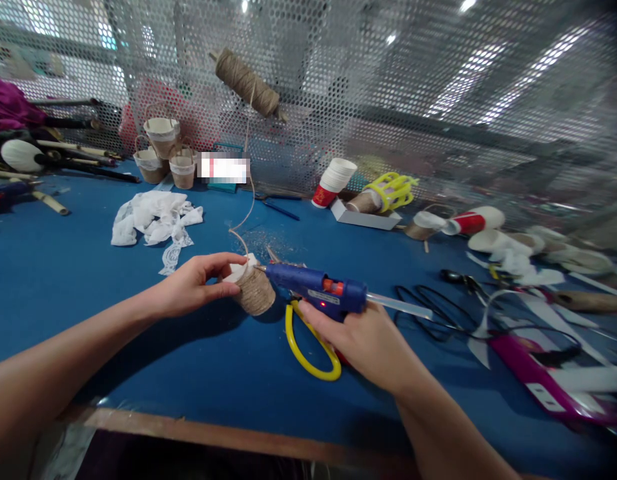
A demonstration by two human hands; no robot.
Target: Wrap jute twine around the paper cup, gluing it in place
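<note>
My left hand [198, 285] grips a small paper cup [257, 293] by its white rim; brown twine is wound round most of its side. The cup lies tilted just over the table. In my right hand [361, 337] is a blue hot glue gun [313, 283], with a clear glue stick [401, 305] poking out of its back and a small red light lit. Its nozzle meets the cup near the rim. A strand of twine [251, 203] runs from the cup up to a twine spool [248, 81]. Yellow-handled scissors [308, 357] lie beneath the gun, partly hidden.
White lace [155, 217] lies at the left, before several finished little baskets [161, 137]. Blue tweezers-like tool [283, 205] sits mid-table. Stacked cups [334, 181] stand further right. Black cord [428, 313] and a magenta power strip [543, 373] crowd the right. Perforated metal mesh [328, 80] rises behind.
</note>
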